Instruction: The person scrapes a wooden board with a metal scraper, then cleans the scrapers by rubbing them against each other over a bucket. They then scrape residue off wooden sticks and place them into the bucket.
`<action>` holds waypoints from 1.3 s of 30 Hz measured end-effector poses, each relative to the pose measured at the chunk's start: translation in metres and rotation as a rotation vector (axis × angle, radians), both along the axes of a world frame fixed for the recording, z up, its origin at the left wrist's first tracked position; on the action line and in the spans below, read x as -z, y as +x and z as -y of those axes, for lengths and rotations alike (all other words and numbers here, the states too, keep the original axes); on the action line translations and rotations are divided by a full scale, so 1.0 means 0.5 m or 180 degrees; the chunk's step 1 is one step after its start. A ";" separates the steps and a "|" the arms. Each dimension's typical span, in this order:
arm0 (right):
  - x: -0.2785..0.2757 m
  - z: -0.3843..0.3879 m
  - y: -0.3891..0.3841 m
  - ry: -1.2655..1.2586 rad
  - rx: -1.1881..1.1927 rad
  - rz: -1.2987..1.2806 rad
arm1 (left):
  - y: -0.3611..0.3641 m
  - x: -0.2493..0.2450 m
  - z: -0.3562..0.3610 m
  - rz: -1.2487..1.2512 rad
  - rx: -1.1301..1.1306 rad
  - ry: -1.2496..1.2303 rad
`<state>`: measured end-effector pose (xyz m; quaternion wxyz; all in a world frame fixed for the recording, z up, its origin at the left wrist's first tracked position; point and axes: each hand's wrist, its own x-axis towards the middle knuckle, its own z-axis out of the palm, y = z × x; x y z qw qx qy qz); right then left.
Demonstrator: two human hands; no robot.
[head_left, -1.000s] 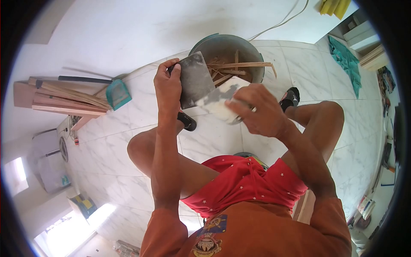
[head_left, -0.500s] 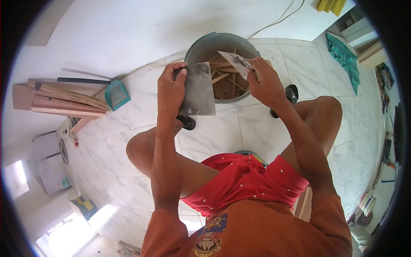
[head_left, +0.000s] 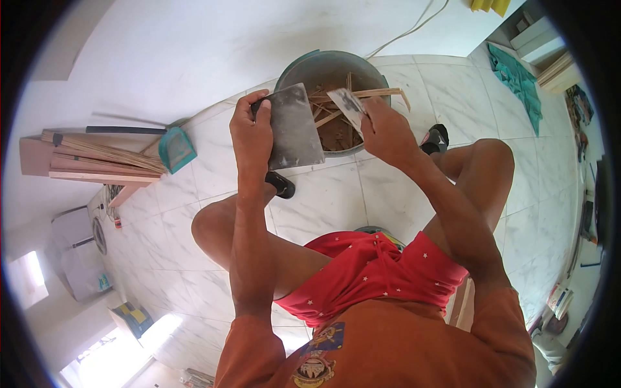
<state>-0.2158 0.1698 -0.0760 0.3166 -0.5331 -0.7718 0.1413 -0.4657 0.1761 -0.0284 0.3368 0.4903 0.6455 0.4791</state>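
My left hand (head_left: 251,126) grips a flat grey rectangular plate (head_left: 296,126) by its left edge, thumb on its face. The plate is smudged with pale dust and has a dark strip near my fingers. My right hand (head_left: 389,132) is closed on a smaller, thin whitish plate (head_left: 348,107) with dark smears. The small plate is tilted and apart from the grey one. Beneath both hands stands a round grey-green bucket (head_left: 304,63) holding thin wooden strips (head_left: 330,118) and brown debris. My right fingertips are partly hidden behind the hand.
A teal dustpan (head_left: 176,150) stands by the wall at left beside a bundle of wooden slats (head_left: 107,155). A teal cloth (head_left: 517,81) lies on the tiled floor (head_left: 330,200) at right. My feet are on either side of the bucket.
My right hand has moved left and slightly down with the small plate, closer to the grey one. My left hand has shifted slightly left and up, tilting the grey plate.
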 end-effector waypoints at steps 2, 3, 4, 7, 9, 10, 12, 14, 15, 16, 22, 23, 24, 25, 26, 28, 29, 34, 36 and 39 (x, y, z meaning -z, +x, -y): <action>-0.075 -0.009 0.008 -0.0876 0.0202 -0.0458 | -0.002 0.009 -0.007 0.0056 0.0038 0.0237; -0.109 -0.006 0.009 -0.1346 0.0320 -0.0705 | -0.004 0.013 -0.004 0.0062 0.0073 0.0325; -0.121 -0.007 0.008 -0.1779 0.0250 -0.1880 | -0.004 0.013 -0.001 0.0086 0.0059 0.0237; -0.169 -0.008 0.004 -0.2696 -0.0060 -0.4574 | 0.010 0.009 -0.005 0.0247 0.0078 0.0075; -0.094 -0.036 0.034 -0.2970 -0.0013 -0.3188 | 0.017 0.015 -0.006 0.0413 0.0133 0.0082; -0.036 -0.054 0.043 -0.3060 0.0012 -0.2506 | 0.011 0.015 -0.009 0.0532 0.0082 0.0027; 0.021 -0.064 0.039 -0.2535 0.0515 -0.1588 | -0.003 0.007 -0.019 0.0780 -0.0010 -0.0091; 0.009 -0.057 0.042 -0.1997 0.0496 -0.1016 | -0.007 0.002 -0.018 0.0453 -0.0034 0.0126; -0.046 -0.052 0.036 -0.2413 0.0442 -0.1957 | -0.012 0.001 -0.012 0.0289 -0.0079 0.0226; -0.089 -0.046 0.028 -0.2533 0.0278 -0.2731 | -0.014 0.005 -0.009 0.0171 -0.0036 0.0281; -0.011 -0.073 0.057 -0.2836 -0.0049 -0.1834 | 0.028 -0.008 -0.005 0.0136 0.0096 -0.0044; 0.011 -0.066 0.054 -0.2453 0.0386 -0.1316 | 0.022 -0.008 -0.010 0.0229 0.0065 -0.0027; 0.013 -0.066 0.056 -0.2311 0.0452 -0.1129 | 0.008 -0.010 -0.015 0.0324 0.0031 -0.0014; 0.015 -0.065 0.057 -0.2184 0.0512 -0.0933 | 0.000 -0.008 -0.016 0.0425 -0.0013 -0.0015; 0.016 -0.063 0.059 -0.2058 0.0563 -0.0724 | -0.001 -0.003 -0.015 0.0733 0.0048 -0.0043; -0.011 -0.060 0.059 -0.2293 0.0490 -0.0871 | 0.009 -0.016 -0.009 0.1345 0.0154 -0.0069; -0.007 -0.055 0.059 -0.2311 0.0434 -0.1060 | 0.013 -0.010 -0.010 0.1302 0.0209 -0.0124; -0.093 -0.033 0.061 -0.2623 -0.0519 -0.3252 | 0.031 0.066 -0.037 0.0152 0.0308 -0.0146; -0.122 -0.056 0.082 -0.2237 -0.0477 -0.3294 | 0.010 0.109 -0.054 0.0067 0.0171 -0.0204; -0.183 -0.048 0.114 -0.2089 -0.1181 -0.4595 | 0.001 0.119 -0.053 -0.0334 0.0132 -0.0013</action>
